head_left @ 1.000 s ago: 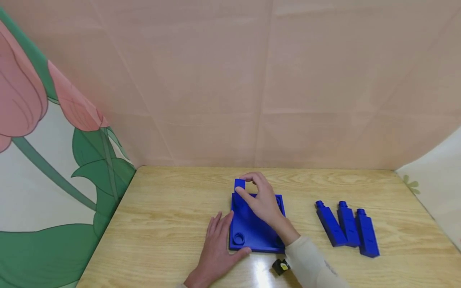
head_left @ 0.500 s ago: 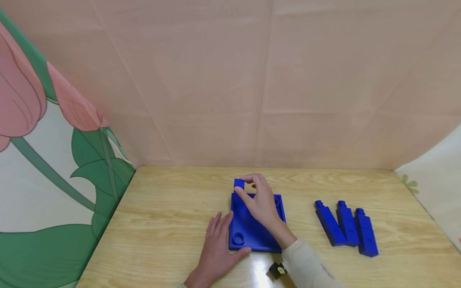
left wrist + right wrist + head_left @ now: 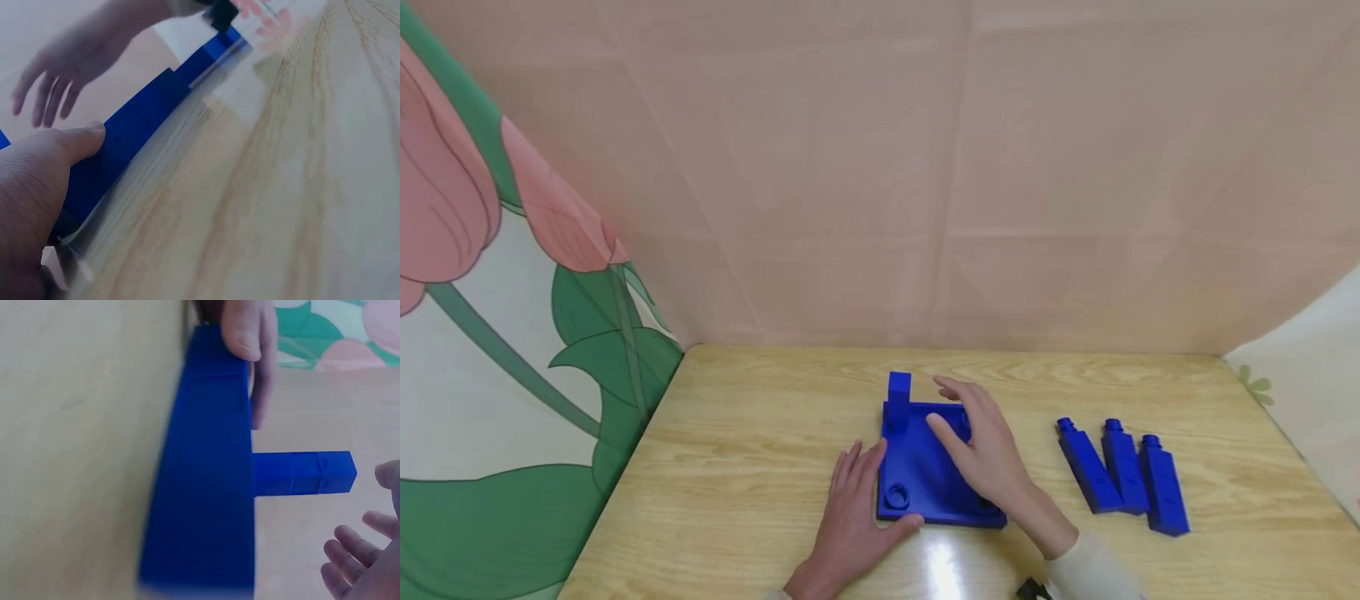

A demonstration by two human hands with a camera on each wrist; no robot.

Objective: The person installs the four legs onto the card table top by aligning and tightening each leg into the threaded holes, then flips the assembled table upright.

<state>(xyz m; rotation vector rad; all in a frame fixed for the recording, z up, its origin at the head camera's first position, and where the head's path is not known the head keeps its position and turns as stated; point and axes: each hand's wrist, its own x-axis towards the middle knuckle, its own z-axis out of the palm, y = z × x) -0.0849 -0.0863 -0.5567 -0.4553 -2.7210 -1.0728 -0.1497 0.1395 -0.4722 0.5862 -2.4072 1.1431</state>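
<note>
A blue square board (image 3: 925, 475) with raised rims and round corner sockets lies on the table. In its far left corner a blue square post (image 3: 899, 398) stands upright; the right wrist view shows the post (image 3: 305, 473) jutting from the board (image 3: 203, 469). My left hand (image 3: 853, 517) grips the near left corner, thumb on the near side and fingers along the left side. My right hand (image 3: 985, 442) hovers over the board's right part, fingers spread, touching nothing. It partly hides the right-hand sockets. The near left socket (image 3: 897, 497) shows as an open ring.
To the right on the wooden table (image 3: 760, 433) lie three more blue posts with round pegs: a left one (image 3: 1088, 468), a middle one (image 3: 1125, 467) and a right one (image 3: 1164, 487). A pink cloth (image 3: 820, 208) hangs behind; a flowered cloth (image 3: 512, 400) borders the left.
My right hand has let go of the blue post and moved right and slightly nearer. The post stays standing in the corner. My left hand has not visibly moved.
</note>
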